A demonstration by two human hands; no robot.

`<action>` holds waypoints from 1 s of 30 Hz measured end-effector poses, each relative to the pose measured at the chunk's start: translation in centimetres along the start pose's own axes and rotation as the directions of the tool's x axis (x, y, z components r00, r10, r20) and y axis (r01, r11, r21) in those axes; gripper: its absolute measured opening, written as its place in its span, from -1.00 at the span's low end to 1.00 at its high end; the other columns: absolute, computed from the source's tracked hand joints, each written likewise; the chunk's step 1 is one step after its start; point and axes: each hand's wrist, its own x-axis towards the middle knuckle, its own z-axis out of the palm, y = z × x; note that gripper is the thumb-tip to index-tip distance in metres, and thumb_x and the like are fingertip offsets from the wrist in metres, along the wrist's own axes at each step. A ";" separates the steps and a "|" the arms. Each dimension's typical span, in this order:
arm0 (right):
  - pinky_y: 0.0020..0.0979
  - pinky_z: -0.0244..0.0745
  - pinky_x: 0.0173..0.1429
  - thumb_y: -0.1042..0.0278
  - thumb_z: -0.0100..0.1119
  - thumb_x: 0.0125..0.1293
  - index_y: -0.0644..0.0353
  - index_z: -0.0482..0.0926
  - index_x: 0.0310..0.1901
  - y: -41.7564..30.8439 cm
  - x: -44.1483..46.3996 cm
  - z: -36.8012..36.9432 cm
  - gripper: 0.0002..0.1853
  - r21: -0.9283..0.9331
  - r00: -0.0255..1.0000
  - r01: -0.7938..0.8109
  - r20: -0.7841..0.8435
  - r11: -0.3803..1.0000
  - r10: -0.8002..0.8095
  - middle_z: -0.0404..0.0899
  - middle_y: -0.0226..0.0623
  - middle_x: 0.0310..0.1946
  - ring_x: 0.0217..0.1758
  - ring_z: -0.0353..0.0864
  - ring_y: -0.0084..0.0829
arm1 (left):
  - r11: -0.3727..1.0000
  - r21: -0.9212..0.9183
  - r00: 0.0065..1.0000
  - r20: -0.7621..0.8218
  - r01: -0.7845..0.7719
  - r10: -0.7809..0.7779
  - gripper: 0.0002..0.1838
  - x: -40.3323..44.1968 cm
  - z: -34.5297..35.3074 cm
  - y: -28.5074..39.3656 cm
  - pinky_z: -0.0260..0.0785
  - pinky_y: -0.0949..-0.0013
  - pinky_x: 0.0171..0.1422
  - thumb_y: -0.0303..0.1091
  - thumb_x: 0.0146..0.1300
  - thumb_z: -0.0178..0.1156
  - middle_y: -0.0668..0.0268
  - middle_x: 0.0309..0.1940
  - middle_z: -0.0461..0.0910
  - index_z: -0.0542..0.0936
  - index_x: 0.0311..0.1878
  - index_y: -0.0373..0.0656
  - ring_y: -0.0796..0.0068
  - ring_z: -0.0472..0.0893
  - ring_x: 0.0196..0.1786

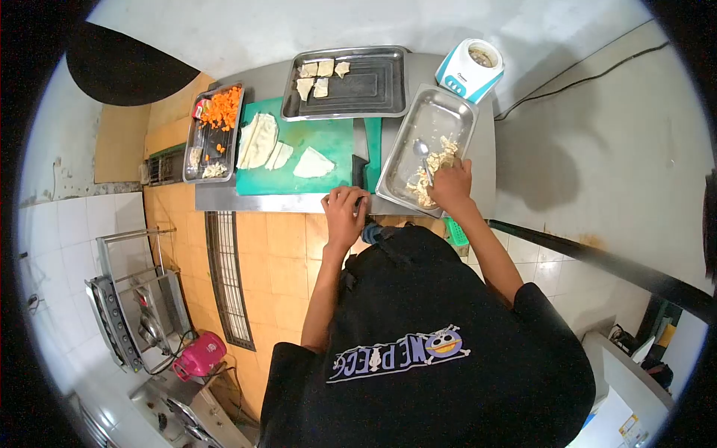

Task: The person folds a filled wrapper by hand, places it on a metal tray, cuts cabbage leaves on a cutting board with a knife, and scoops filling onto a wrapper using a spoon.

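Note:
My right hand [452, 184] is closed around the handle of a metal spoon [421, 148], whose bowl points away from me. It is over a deep steel tray [399, 168] holding a crumbly pale filling [442, 155]. My left hand [344, 207] rests at the table's front edge, fingers bent but apart, beside the green cutting board [258, 185]. Just beyond it lies a black-handled knife [359, 170], its blade running toward the back tray. On the board are a folded dough sheet [258, 140], narrow dough strips [280, 155] and a roughly triangular dough piece [314, 163].
A dark baking tray [373, 88] at the back holds several small dough pieces [325, 69]. To the left, another tray [188, 153] carries diced orange pieces [222, 109]. A white-and-blue appliance [470, 69] stands at the back right. A pink gas cylinder [200, 354] is lower left.

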 end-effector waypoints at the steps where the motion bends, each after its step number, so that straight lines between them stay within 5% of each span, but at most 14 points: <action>1: -0.06 0.17 0.38 0.10 0.35 0.15 0.09 0.86 -0.23 0.0 0.0 0.0 -0.71 -0.005 1.000 -0.001 -0.023 1.000 0.001 0.80 -0.15 -0.13 0.18 0.63 -0.16 | 1.000 0.002 1.000 -0.002 -0.004 0.004 -0.88 0.4 0.0 0.1 0.20 0.03 0.27 -0.35 0.39 0.32 0.39 -0.02 0.68 0.71 -0.05 0.01 0.23 0.53 0.19; 4: -0.08 0.18 0.21 0.08 0.38 0.11 0.14 0.81 -0.41 0.1 0.0 0.4 -0.72 0.064 0.980 -0.005 -0.197 0.998 0.018 0.77 -0.11 -0.37 0.00 0.65 -0.16 | 0.998 0.012 0.998 -0.009 -0.064 0.064 -0.86 1.6 -0.4 0.2 0.21 0.02 0.26 -0.36 0.36 0.34 0.38 -0.01 0.67 0.71 -0.04 0.01 0.21 0.53 0.19; 8: -0.09 0.17 0.19 0.14 0.37 0.11 0.08 0.80 -0.38 0.5 0.1 -1.2 -0.80 0.201 0.988 -0.084 -0.113 0.976 0.108 0.76 -0.18 -0.44 -0.21 0.68 -0.21 | 0.989 0.027 0.989 0.048 -0.142 0.141 -0.78 3.0 0.4 1.1 0.23 0.00 0.27 -0.36 0.30 0.40 0.36 0.06 0.64 0.69 0.00 0.01 0.18 0.52 0.23; 10: -0.10 0.17 0.18 0.19 0.37 0.15 0.03 0.78 -0.36 0.8 0.1 -1.5 -0.86 0.367 0.952 -0.054 -0.261 0.928 0.159 0.76 -0.27 -0.47 -0.36 0.67 -0.22 | 0.982 -0.024 0.975 0.114 -0.189 0.190 -0.65 3.6 0.8 1.5 0.22 -0.02 0.32 -0.29 0.28 0.44 0.28 0.18 0.58 0.66 0.13 0.00 0.13 0.48 0.29; 11: -0.10 0.17 0.18 0.19 0.37 0.15 0.03 0.78 -0.36 0.9 0.3 -1.6 -0.86 0.366 0.952 -0.053 -0.261 0.929 0.158 0.76 -0.27 -0.47 -0.36 0.67 -0.22 | 0.980 -0.014 0.957 0.212 -0.200 0.198 -0.33 3.9 0.9 1.4 0.18 -0.09 0.45 -0.10 0.25 0.50 0.12 0.38 0.44 0.53 0.39 -0.03 0.03 0.41 0.42; 13: -0.06 0.22 0.14 0.18 0.40 0.26 -0.02 0.75 -0.29 1.1 1.0 -1.9 -0.88 0.486 0.864 0.124 -0.481 0.865 0.146 0.77 -0.30 -0.44 -0.32 0.72 -0.20 | 0.979 -0.031 0.953 0.225 -0.203 0.205 -0.16 4.7 1.9 1.5 0.14 -0.13 0.52 0.01 0.23 0.51 0.06 0.47 0.36 0.40 0.51 -0.06 -0.02 0.34 0.50; 17: -0.05 0.26 0.09 0.18 0.36 0.36 -0.01 0.74 -0.23 0.1 3.3 -1.0 -0.88 0.556 0.793 0.195 -0.574 0.808 0.205 0.78 -0.34 -0.39 -0.29 0.71 -0.21 | 0.977 -0.008 0.910 0.363 -0.213 0.201 0.32 5.3 4.2 1.4 -0.03 -0.26 0.66 0.27 0.11 0.54 -0.10 0.67 0.06 0.01 0.72 -0.18 -0.13 0.10 0.70; 19: -0.06 0.32 0.07 0.21 0.30 0.45 0.01 0.74 -0.19 -0.3 3.9 -0.1 -0.88 0.467 0.677 0.295 -0.718 0.834 0.162 0.79 -0.36 -0.29 -0.20 0.71 -0.22 | 0.974 0.019 0.902 0.382 -0.224 0.200 0.36 5.4 4.5 1.8 -0.06 -0.27 0.66 0.29 0.07 0.55 -0.13 0.68 0.02 -0.02 0.72 -0.20 -0.15 0.06 0.71; 26: -0.11 0.38 0.10 0.29 0.23 0.47 0.05 0.77 -0.12 1.3 1.0 0.1 -0.86 0.436 0.706 0.304 -0.700 0.847 0.107 0.79 -0.36 -0.18 -0.10 0.69 -0.23 | 0.969 0.007 0.923 0.306 -0.247 0.233 0.49 4.6 5.5 1.5 -0.07 -0.31 0.66 0.34 -0.06 0.60 -0.19 0.69 -0.05 -0.05 0.71 -0.29 -0.17 0.01 0.73; 30: -0.11 0.38 0.12 0.25 0.19 0.50 0.05 0.77 -0.09 2.8 -1.6 0.9 -0.81 0.370 0.714 0.322 -0.699 0.872 0.033 0.77 -0.33 -0.12 -0.11 0.67 -0.18 | 0.984 0.048 0.911 0.388 -0.169 0.138 0.51 5.0 4.9 2.8 -0.06 -0.33 0.64 0.33 -0.09 0.61 -0.18 0.69 -0.05 -0.07 0.72 -0.28 -0.16 0.02 0.73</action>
